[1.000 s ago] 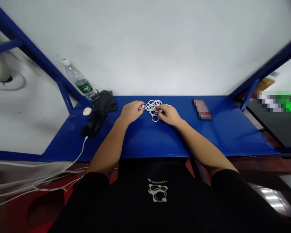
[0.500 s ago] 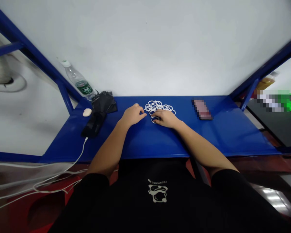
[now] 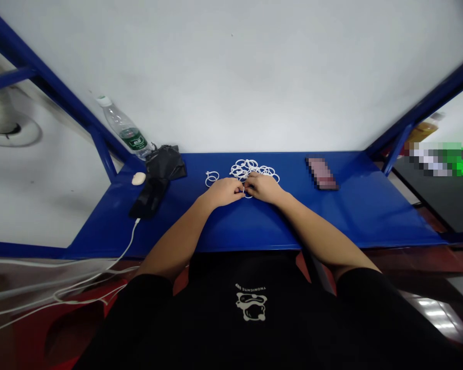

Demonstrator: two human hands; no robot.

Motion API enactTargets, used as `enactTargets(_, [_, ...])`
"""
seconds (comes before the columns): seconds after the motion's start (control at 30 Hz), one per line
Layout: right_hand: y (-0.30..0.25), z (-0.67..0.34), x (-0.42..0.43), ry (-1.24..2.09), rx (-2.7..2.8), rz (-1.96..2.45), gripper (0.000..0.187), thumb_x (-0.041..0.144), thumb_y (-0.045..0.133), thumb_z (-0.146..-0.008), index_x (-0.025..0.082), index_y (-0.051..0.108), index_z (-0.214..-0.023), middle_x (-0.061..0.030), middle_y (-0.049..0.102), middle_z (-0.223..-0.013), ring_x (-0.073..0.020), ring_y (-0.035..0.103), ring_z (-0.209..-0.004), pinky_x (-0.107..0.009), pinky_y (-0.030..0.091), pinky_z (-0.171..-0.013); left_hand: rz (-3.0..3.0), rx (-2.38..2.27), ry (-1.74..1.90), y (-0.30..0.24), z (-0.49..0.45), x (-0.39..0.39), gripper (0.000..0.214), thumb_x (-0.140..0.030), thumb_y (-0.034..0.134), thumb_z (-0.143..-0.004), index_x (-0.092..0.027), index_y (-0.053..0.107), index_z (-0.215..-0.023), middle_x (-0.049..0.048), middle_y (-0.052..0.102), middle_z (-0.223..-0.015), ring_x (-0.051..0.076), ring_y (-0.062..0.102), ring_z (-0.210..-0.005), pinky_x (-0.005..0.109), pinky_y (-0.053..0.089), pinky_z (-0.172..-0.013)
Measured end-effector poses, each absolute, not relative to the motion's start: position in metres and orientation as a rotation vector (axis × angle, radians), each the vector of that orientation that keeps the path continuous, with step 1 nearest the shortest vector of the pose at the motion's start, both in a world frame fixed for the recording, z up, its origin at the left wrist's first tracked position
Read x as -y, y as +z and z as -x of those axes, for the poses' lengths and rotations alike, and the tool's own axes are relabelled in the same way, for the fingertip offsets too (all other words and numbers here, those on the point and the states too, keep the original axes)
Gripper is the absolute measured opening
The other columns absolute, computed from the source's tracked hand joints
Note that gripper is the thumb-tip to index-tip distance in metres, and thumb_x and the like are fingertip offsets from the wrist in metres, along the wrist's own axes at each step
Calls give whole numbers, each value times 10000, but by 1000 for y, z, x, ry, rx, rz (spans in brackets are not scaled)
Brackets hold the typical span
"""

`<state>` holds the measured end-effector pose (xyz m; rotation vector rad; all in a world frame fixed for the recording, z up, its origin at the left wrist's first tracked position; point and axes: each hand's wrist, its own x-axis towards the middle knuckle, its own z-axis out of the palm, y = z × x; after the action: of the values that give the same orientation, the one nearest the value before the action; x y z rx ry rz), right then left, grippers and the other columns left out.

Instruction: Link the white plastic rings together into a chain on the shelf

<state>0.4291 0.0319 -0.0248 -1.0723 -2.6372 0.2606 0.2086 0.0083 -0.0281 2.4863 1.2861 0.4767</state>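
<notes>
My left hand (image 3: 227, 191) and my right hand (image 3: 267, 188) meet fingertip to fingertip above the blue tabletop (image 3: 250, 228). Between them, both hands pinch a thin white ring (image 3: 248, 197), which looks like plastic; part of it is hidden by the fingers. Just behind my hands lies a loose pile of similar white rings (image 3: 247, 164), several overlapping, each with a small knob or clasp. Left of the pile, beyond my left wrist, another bit of white loops (image 3: 212, 172) rests apart on the table.
At the back left, a clear bottle (image 3: 125, 131) leans by the frame near a crumpled black bag (image 3: 167, 162), a small pale object (image 3: 138, 178) and a dark device (image 3: 149, 198) with a white cable (image 3: 129, 239). A blurred phone-like slab (image 3: 321, 173) lies to the right.
My left hand has moved right to my right hand and closed on the ring. White loops now show on the left where that hand was. My right hand has barely shifted.
</notes>
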Motion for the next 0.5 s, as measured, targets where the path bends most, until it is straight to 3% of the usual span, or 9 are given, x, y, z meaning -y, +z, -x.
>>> enactTargets(0.13, [-22, -429, -31, 267, 2612, 1020, 152, 210, 615, -978, 179, 763, -992, -106, 728, -1051, -214, 650, -888, -292, 391, -688, -2429, -1352, 497, -26, -209, -8, 102, -314, 774, -889, -233, 749, -946, 45, 767, -898, 241, 731, -843, 336, 544, -734])
enactTargets(0.27, [-21, -430, -30, 276, 2515, 985, 146, 225, 595, -983, 181, 734, -990, -99, 745, -987, -218, 643, -862, -301, 414, -738, -2367, -1419, 653, -21, -211, -4, 281, -277, 666, -984, -224, 698, -1259, 81, 797, -1063, 269, 752, -955, 360, 562, -800])
enactTargets(0.37, [-22, -429, -29, 324, 2451, 956, 153, 240, 581, -985, 192, 726, -992, -89, 757, -976, -213, 651, -849, -303, 430, -751, -2367, -1370, 691, -15, -213, -2, 229, -202, 566, -1005, -220, 739, -1153, 73, 801, -1055, 247, 743, -926, 350, 548, -802])
enactTargets(0.5, [-23, -429, -29, 352, 2361, 866, 175, 281, 568, -997, 200, 722, -986, -85, 759, -956, -206, 662, -833, -310, 463, -764, -2296, -1357, 828, -11, -217, -1, 212, -168, 576, -957, -207, 759, -1057, 53, 793, -956, 199, 698, -781, 321, 529, -735])
